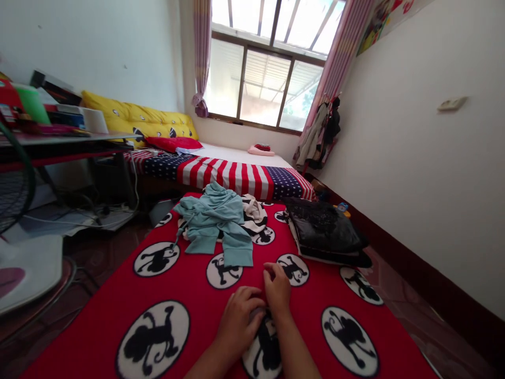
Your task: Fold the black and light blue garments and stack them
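My left hand (241, 315) hovers over or rests on the red blanket (209, 337), its fingers loosely bent and apart with nothing in them. Close beside it, my right hand (277, 288) points forward, fingers slightly curled and holding nothing. Ahead of both hands lies a crumpled light teal garment (219, 213) with ribbed cuffs, one of them near my fingertips. Partly under it is a black-and-cream cloth (253, 212). To the right sits a stack of folded dark clothes (323, 226), a shiny black one on top.
Beyond the blanket stands a bed with a stars-and-stripes cover (232, 176) and a yellow cushion (145, 118). A cluttered desk (71, 138), a chair (31, 273) and a fan (13, 179) are at left. Clothes hang (317, 137) by the right wall.
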The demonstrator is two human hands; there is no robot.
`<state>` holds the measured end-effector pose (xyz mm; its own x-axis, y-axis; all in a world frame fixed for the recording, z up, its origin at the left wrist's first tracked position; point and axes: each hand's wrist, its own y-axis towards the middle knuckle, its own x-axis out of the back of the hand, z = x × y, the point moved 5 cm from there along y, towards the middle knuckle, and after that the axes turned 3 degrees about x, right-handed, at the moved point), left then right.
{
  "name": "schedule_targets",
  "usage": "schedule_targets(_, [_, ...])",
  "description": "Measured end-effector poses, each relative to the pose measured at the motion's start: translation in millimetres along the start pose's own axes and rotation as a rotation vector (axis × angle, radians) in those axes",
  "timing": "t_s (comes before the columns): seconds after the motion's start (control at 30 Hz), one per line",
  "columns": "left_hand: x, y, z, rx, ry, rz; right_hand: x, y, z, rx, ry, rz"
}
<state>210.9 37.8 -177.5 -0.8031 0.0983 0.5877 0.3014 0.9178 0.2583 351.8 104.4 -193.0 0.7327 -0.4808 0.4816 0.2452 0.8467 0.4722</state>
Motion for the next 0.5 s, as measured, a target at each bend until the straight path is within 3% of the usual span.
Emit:
schedule_targets(0.1, [1.3, 0, -2, 0.003, -0.025, -0.017, -4, 0, 10, 0.038, 0.035, 0.072])
schedule_targets(0.33, [2.3, -5, 0, -0.012, -0.121, -0.040, -1, 2, 5, 0.019, 0.121, 0.100])
schedule_targets(0.4, [13.0, 3, 8, -0.016, -0.123, -0.070, -2, 1, 4, 0.004, 0.160, 0.119])
schedule_targets(0.5, [51.0, 37, 26, -0.044, 0.067, -0.193, -3, 0, 2, -0.016, 0.208, 0.141])
